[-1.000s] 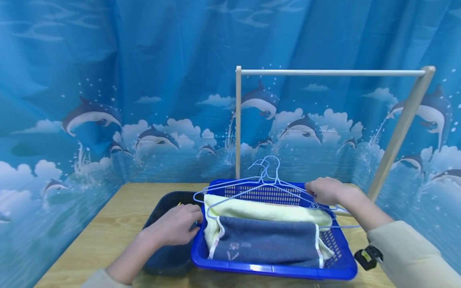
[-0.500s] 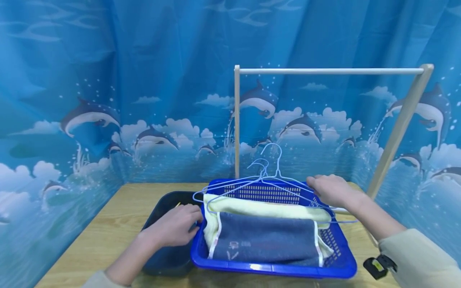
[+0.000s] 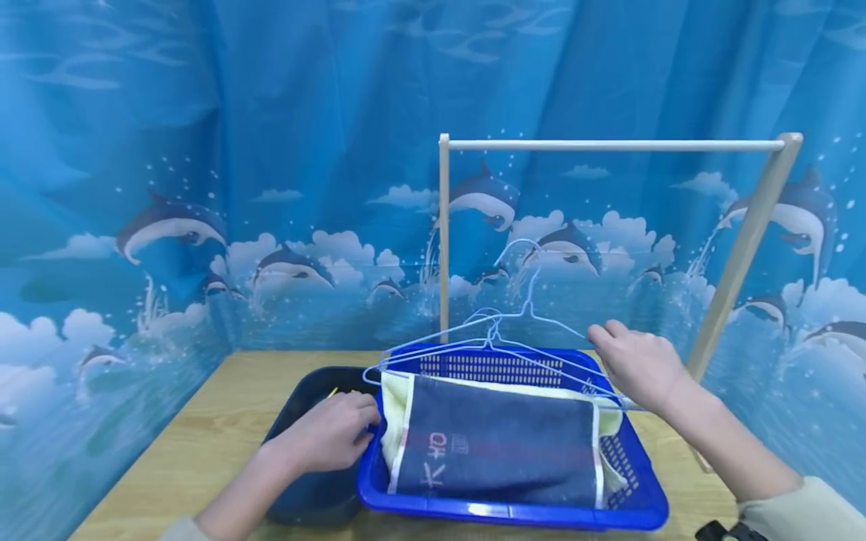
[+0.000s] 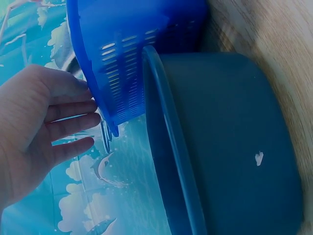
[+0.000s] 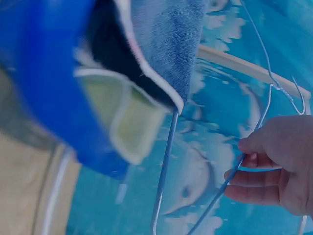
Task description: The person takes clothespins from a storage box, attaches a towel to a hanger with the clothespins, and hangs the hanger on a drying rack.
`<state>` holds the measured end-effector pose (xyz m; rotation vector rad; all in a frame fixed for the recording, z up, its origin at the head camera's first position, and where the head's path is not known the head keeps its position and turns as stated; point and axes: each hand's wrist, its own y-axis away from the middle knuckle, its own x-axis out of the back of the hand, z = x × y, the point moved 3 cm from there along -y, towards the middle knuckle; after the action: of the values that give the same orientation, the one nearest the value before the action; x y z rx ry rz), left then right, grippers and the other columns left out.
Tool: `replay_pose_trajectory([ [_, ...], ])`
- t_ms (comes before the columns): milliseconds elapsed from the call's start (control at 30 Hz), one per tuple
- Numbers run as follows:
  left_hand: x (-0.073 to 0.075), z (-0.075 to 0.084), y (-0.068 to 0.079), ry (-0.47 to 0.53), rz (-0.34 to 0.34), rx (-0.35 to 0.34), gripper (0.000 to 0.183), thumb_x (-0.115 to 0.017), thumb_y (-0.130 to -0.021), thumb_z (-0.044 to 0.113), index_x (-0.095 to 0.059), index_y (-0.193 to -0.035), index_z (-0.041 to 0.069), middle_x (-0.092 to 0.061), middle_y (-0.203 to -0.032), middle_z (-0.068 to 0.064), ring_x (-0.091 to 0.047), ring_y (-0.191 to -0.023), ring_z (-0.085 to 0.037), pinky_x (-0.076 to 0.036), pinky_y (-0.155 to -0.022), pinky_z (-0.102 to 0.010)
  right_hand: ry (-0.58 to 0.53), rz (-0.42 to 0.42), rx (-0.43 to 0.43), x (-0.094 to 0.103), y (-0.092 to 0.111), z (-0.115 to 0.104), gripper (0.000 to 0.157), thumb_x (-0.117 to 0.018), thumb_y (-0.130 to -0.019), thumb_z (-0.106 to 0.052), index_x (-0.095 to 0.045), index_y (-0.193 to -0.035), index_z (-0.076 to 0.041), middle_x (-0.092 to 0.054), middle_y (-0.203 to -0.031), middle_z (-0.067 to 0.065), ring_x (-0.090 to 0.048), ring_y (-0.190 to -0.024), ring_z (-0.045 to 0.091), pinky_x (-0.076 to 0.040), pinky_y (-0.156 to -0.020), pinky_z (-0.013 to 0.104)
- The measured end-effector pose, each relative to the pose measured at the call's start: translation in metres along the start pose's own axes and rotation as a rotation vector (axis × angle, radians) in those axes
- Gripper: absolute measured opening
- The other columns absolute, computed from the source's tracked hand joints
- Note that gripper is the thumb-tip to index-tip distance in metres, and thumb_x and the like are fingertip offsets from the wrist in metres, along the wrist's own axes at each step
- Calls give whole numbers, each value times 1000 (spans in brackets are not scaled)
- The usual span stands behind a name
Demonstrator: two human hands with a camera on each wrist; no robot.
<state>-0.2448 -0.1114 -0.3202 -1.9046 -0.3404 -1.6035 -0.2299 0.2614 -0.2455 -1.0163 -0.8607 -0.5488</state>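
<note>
My right hand [image 3: 639, 364] pinches the right shoulder of a light blue wire hanger [image 3: 531, 306] between thumb and fingers. A dark navy towel [image 3: 501, 451] with white edging hangs over that hanger's lower bar, in front of a pale yellow towel [image 3: 396, 391]. Other blue wire hangers [image 3: 489, 343] lie behind, low over the basket. The blue basket [image 3: 501, 512] sits under the towels. My left hand [image 3: 331, 432] is at the basket's left rim. In the left wrist view its fingers [image 4: 73, 126] are nearly straight, with tips right at the rim.
A dark plastic bin [image 4: 239, 122] stands left of the basket, under my left forearm, with a small yellow thing [image 3: 332, 392] inside. Behind and to the right rises a wooden rack with a white rail [image 3: 609, 145]. A dolphin-print curtain [image 3: 325, 113] surrounds the wooden table [image 3: 183, 436].
My right hand has lifted the hanger and shifted slightly right, so its hook stands higher than the others. The navy towel has come up, covering more of the yellow one. My left hand stays put.
</note>
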Motion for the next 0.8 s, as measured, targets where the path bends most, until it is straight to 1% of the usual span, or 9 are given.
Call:
replay_pose_trajectory([
  [133,-1,0,2,-9,5,-3,4,-67,-80,11,-65,-81,14,-60,-84,4,-58,-78,-13,-50,-69,-33,-2,35,-31,19,-5,4,11,-64,-83,-3,-54,-88,-6,-54,-76,9,-40,-45,14,-31,-35,28],
  [200,-1,0,2,-13,10,-1,5,-68,-79,10,-65,-82,13,-60,-84,4,-58,-78,-13,-50,-70,-33,-1,53,-27,28,-8,6,12,-65,-82,-3,-55,-89,-6,-55,-77,10,-41,-45,13,-31,-35,28],
  [300,-1,0,2,-16,12,6,5,-68,-79,10,-66,-83,13,-61,-85,4,-59,-78,-13,-50,-70,-33,13,100,-8,39,-11,8,14,-66,-81,-4,-56,-90,-7,-55,-77,9,-40,-43,12,-29,-34,26],
  [500,-3,0,1,-17,-10,39,5,-67,-81,13,-67,-86,14,-62,-86,4,-58,-78,-12,-51,-71,-32,43,178,12,56,-11,9,19,-69,-77,-3,-57,-91,-6,-56,-77,10,-44,-43,14,-28,-33,26],
  [600,-3,0,0,-21,-6,34,5,-67,-81,13,-67,-86,13,-62,-86,3,-59,-78,-12,-51,-70,-32,52,201,1,64,-11,10,21,-69,-76,-2,-57,-93,-6,-56,-77,12,-45,-43,17,-28,-32,27],
  [800,-1,0,-1,-21,3,33,5,-67,-80,13,-67,-85,12,-62,-85,3,-59,-77,-13,-51,-69,-32,56,242,-11,82,-11,16,22,-67,-77,0,-56,-95,-5,-55,-76,11,-42,-43,17,-27,-33,30],
])
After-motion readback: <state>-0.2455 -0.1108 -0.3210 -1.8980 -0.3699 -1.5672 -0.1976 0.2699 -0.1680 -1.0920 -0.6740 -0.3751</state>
